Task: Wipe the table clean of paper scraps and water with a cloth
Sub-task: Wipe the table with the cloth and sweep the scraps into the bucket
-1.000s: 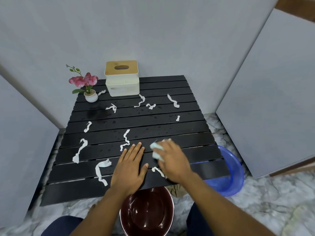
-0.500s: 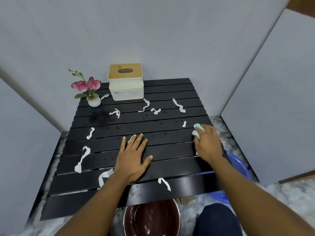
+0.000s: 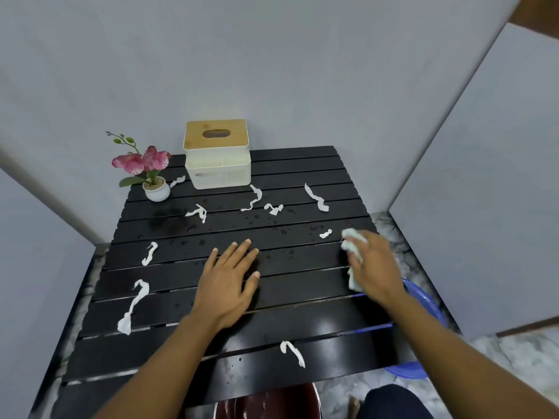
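A black slatted table (image 3: 302, 164) carries several white paper scraps, such as a long one (image 3: 134, 306) at the left, one (image 3: 292, 353) near the front edge and a small one (image 3: 325, 234) by the right side. Water drops (image 3: 257, 220) speckle the middle slats. My right hand (image 3: 375, 267) presses a pale green cloth (image 3: 352, 251) onto the table's right edge. Flat on the middle of the table lies my left hand (image 3: 228, 282), fingers spread, holding nothing.
A white tissue box with a wooden lid (image 3: 217, 154) and a small potted pink flower (image 3: 151, 173) stand at the back. A dark red basin (image 3: 266, 405) sits below the front edge, a blue basin (image 3: 423, 300) below the right edge. Grey walls enclose the table.
My right hand has carried the cloth from the front middle of the table to its right edge. My left hand has slid slightly farther up the slats.
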